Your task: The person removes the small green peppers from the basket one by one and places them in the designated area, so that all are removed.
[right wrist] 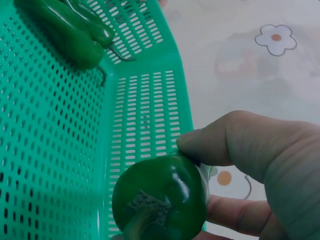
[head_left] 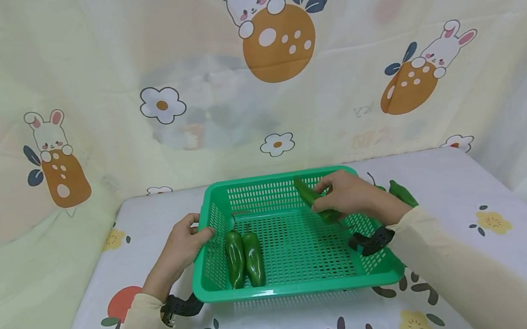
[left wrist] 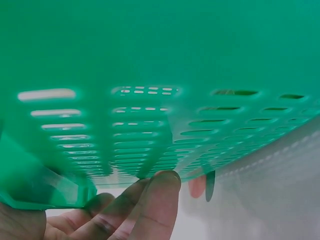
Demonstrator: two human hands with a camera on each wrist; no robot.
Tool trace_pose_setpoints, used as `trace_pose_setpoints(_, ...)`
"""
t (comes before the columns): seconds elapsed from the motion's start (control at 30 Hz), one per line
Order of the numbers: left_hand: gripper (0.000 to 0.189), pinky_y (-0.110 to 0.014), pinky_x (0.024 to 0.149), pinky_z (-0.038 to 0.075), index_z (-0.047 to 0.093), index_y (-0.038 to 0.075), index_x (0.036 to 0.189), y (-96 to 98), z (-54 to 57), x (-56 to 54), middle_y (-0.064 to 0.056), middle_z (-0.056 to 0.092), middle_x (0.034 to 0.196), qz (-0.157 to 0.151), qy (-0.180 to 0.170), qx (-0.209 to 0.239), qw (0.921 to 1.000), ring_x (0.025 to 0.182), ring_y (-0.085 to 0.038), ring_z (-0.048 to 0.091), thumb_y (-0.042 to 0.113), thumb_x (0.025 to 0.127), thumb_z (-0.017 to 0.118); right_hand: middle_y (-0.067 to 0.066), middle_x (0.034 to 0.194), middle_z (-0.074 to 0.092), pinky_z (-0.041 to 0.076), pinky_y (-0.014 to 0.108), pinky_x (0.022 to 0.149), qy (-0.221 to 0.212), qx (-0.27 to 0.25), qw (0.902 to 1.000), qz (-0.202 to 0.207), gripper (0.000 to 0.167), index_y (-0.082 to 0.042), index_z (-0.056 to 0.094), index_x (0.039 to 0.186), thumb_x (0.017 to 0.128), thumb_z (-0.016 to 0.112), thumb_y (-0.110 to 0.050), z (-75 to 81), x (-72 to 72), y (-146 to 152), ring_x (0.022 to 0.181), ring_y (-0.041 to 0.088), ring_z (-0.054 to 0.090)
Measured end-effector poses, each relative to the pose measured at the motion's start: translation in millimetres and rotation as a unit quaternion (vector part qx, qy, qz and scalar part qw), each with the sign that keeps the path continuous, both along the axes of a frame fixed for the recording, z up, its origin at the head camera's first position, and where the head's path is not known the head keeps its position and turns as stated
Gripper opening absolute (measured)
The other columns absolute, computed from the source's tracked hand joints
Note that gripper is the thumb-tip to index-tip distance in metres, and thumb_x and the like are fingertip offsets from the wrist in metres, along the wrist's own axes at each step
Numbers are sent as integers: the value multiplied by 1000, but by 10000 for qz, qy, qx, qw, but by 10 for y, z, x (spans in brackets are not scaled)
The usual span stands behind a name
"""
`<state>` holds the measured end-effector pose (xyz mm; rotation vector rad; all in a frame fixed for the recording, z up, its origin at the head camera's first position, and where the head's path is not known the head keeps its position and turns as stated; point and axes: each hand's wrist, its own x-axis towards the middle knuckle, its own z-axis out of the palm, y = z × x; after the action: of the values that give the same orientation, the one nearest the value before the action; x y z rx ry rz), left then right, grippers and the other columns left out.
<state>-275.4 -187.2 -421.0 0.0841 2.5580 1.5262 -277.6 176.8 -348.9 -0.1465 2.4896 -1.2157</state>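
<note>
My right hand (head_left: pixel 344 192) pinches a long green pepper (head_left: pixel 308 193) between thumb and fingers, above the right part of a green plastic basket (head_left: pixel 300 288). In the right wrist view the stem end of this pepper (right wrist: pixel 160 195) faces the camera. With the thumb over the rim and the fingers outside, my left hand (head_left: pixel 181 245) grips the basket's left side. From the left wrist, its fingers (left wrist: pixel 155 205) show against the slotted outer wall. Two glossy green peppers, one left (head_left: pixel 235 258) and one right (head_left: pixel 253 257), lie side by side in the basket's left part.
Beyond the basket's right side, more green peppers (head_left: pixel 402 193) lie on the table, partly hidden by my right forearm. A patterned white cloth (head_left: pixel 459 250) covers the table. Behind it hangs a curtain (head_left: pixel 222 153) printed with rabbits and flowers.
</note>
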Motion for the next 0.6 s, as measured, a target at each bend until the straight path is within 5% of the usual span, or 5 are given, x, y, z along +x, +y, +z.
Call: trace_pose_setpoints(0.6, 41, -40, 69, 67, 52, -3, 136, -5, -1, -4, -25, 69, 112, -21, -13, 14, 10000, 83, -25, 76, 16, 100, 58, 23, 121, 65, 66, 41, 75, 207, 85, 9997, -90, 59, 7, 54, 143, 95, 74, -21, 60, 36, 305, 85, 22, 74)
